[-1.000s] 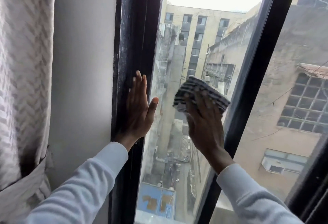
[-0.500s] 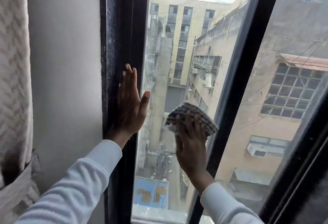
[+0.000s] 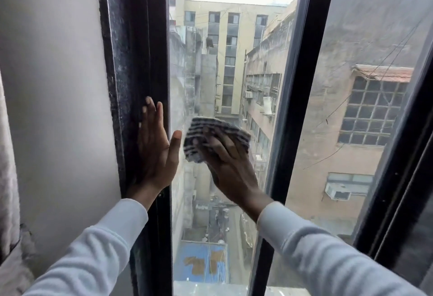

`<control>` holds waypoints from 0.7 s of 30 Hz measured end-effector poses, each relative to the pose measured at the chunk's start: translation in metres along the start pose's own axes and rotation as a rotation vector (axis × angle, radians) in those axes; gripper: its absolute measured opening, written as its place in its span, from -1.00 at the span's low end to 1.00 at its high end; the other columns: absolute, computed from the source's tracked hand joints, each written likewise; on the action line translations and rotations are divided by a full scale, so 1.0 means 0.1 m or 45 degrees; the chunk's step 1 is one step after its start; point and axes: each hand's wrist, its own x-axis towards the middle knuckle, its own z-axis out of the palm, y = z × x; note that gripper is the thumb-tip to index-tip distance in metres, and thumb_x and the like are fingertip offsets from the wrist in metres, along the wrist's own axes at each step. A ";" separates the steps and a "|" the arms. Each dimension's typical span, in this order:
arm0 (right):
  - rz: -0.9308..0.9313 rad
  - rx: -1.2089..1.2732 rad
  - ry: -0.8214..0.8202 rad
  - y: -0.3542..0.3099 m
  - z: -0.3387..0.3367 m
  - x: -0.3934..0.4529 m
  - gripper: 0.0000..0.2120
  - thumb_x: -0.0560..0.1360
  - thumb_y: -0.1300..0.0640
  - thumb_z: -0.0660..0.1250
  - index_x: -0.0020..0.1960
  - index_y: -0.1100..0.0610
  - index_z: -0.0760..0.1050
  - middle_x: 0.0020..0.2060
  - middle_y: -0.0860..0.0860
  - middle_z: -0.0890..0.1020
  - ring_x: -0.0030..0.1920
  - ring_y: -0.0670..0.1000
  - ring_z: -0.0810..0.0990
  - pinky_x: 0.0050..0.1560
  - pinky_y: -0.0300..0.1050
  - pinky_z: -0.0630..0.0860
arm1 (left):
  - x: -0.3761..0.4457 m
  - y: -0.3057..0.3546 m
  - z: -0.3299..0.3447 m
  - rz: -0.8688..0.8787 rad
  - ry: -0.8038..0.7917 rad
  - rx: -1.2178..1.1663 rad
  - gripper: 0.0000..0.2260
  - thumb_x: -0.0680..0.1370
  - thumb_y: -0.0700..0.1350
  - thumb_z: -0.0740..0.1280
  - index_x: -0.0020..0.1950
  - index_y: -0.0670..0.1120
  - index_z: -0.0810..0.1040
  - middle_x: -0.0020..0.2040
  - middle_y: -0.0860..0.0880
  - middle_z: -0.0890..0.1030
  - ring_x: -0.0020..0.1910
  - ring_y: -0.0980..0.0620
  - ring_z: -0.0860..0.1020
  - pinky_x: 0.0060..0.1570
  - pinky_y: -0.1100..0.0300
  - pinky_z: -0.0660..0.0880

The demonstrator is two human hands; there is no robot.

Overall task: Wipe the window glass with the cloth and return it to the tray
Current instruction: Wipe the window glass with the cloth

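Two hands at a window | wall (image 3: 58, 85) far left | left hand (image 3: 155, 152) flat and wide open against dark frame (image 3: 136, 61) | cloth (image 3: 210, 137), striped, bunched, just right of that thumb | right hand (image 3: 230, 167) presses cloth onto glass (image 3: 234, 73) | second pane (image 3: 365, 131) right.

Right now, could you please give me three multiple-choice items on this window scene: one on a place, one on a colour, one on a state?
1. Where does the left hand rest?
A. on the dark window frame
B. on the curtain
C. on a tray

2. What colours is the cloth?
A. plain red
B. dark and white stripes
C. solid yellow

3. What is the right hand doing?
A. hanging empty
B. gripping the frame
C. pressing the cloth to the glass

Answers: 1 A, palm flat on the frame; 2 B, stripes show; 3 C, fingers spread over the cloth.
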 end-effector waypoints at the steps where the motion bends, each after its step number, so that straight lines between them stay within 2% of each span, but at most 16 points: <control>1: -0.096 -0.043 0.029 0.16 -0.02 0.26 -0.53 0.59 0.21 0.51 0.49 0.05 0.63 0.48 0.12 0.62 0.47 0.20 0.51 0.47 0.24 0.52 | 0.01 0.01 0.00 -0.006 -0.001 0.000 -0.25 0.74 0.34 -0.02 0.83 0.00 -0.07 0.78 0.26 -0.28 0.80 0.19 -0.23 0.75 0.16 -0.24; 2: -0.116 -0.085 0.057 0.31 -0.06 0.49 -0.54 0.61 0.19 0.50 0.49 0.03 0.62 0.44 0.12 0.65 0.38 0.19 0.55 0.36 0.19 0.56 | 0.01 0.02 0.00 -0.006 0.000 -0.003 -0.22 0.72 0.40 -0.08 0.83 -0.01 -0.07 0.78 0.27 -0.28 0.80 0.19 -0.22 0.75 0.17 -0.24; 4: 0.041 -0.118 0.098 0.51 -0.13 0.74 -0.55 0.65 0.13 0.44 0.53 -0.02 0.57 0.44 0.17 0.63 0.24 0.18 0.52 0.18 0.12 0.46 | 0.01 0.03 -0.01 0.007 0.009 -0.020 -0.19 0.70 0.43 -0.12 0.83 -0.03 -0.05 0.78 0.25 -0.25 0.80 0.19 -0.20 0.75 0.18 -0.24; 6: 0.346 -0.064 0.133 0.39 -0.14 0.59 -0.57 0.68 0.11 0.41 0.54 -0.03 0.56 0.47 0.18 0.55 0.20 0.19 0.50 0.17 0.13 0.43 | 0.00 0.03 -0.01 0.016 -0.004 -0.034 -0.20 0.71 0.41 -0.12 0.83 -0.03 -0.07 0.80 0.20 -0.23 0.81 0.18 -0.21 0.75 0.19 -0.25; 8: 0.461 -0.014 0.121 0.11 -0.09 0.27 -0.57 0.64 0.15 0.44 0.50 -0.02 0.59 0.48 0.14 0.45 0.20 0.19 0.48 0.19 0.19 0.49 | -0.02 0.02 -0.02 0.008 -0.025 -0.053 -0.22 0.72 0.40 -0.10 0.83 -0.01 -0.09 0.80 0.18 -0.24 0.81 0.17 -0.23 0.74 0.19 -0.27; 9: 0.375 -0.004 0.078 -0.03 -0.05 0.13 -0.55 0.61 0.18 0.46 0.48 -0.03 0.61 0.49 0.11 0.40 0.21 0.16 0.46 0.18 0.19 0.50 | -0.02 0.01 -0.03 0.008 -0.031 -0.054 -0.22 0.72 0.39 -0.09 0.83 -0.01 -0.10 0.80 0.17 -0.24 0.80 0.18 -0.24 0.74 0.18 -0.27; 11: 0.049 0.005 -0.080 -0.14 -0.01 0.04 -0.49 0.57 0.17 0.46 0.51 -0.05 0.59 0.50 0.03 0.37 0.25 0.11 0.49 0.15 0.11 0.52 | -0.01 0.02 -0.05 0.014 -0.039 -0.048 -0.24 0.72 0.39 -0.08 0.83 0.05 -0.12 0.80 0.19 -0.26 0.79 0.22 -0.27 0.74 0.19 -0.29; 13: -0.220 -0.056 -0.123 0.06 -0.05 0.27 -0.48 0.58 0.15 0.43 0.53 -0.07 0.57 0.48 0.02 0.52 0.23 0.09 0.59 0.08 0.05 0.50 | 0.00 0.03 -0.08 -0.001 -0.062 -0.058 -0.28 0.71 0.42 -0.09 0.80 0.20 -0.19 0.78 0.26 -0.28 0.78 0.26 -0.28 0.72 0.24 -0.31; 14: -0.275 -0.110 -0.100 0.21 -0.08 0.41 -0.47 0.59 0.16 0.41 0.55 -0.06 0.56 0.45 0.04 0.59 0.22 0.10 0.58 0.06 0.05 0.47 | 0.01 0.04 -0.09 -0.002 -0.075 -0.064 -0.30 0.70 0.44 -0.09 0.78 0.24 -0.22 0.78 0.28 -0.29 0.78 0.27 -0.29 0.72 0.25 -0.32; 16: -0.109 -0.152 0.005 0.51 -0.15 0.56 -0.47 0.62 0.15 0.42 0.58 -0.04 0.53 0.42 0.10 0.62 0.17 0.13 0.51 0.04 0.08 0.44 | 0.00 0.05 -0.11 0.025 -0.076 -0.075 -0.29 0.69 0.46 -0.11 0.77 0.26 -0.24 0.77 0.30 -0.28 0.78 0.27 -0.27 0.74 0.21 -0.30; 19: 0.357 -0.059 0.090 0.51 -0.20 0.22 -0.52 0.67 0.12 0.41 0.58 -0.04 0.52 0.46 0.10 0.47 0.16 0.14 0.47 0.12 0.11 0.41 | 0.00 0.05 -0.10 0.042 -0.083 -0.085 -0.31 0.71 0.43 -0.09 0.78 0.24 -0.21 0.79 0.27 -0.27 0.79 0.24 -0.25 0.76 0.16 -0.28; 21: 0.353 0.013 -0.019 0.24 -0.14 -0.19 -0.54 0.64 0.19 0.43 0.51 -0.06 0.57 0.48 0.07 0.41 0.20 0.14 0.42 0.14 0.11 0.41 | -0.01 0.06 -0.10 0.028 -0.080 -0.081 -0.28 0.73 0.39 -0.08 0.82 0.13 -0.18 0.83 0.17 -0.24 0.81 0.20 -0.24 0.76 0.16 -0.27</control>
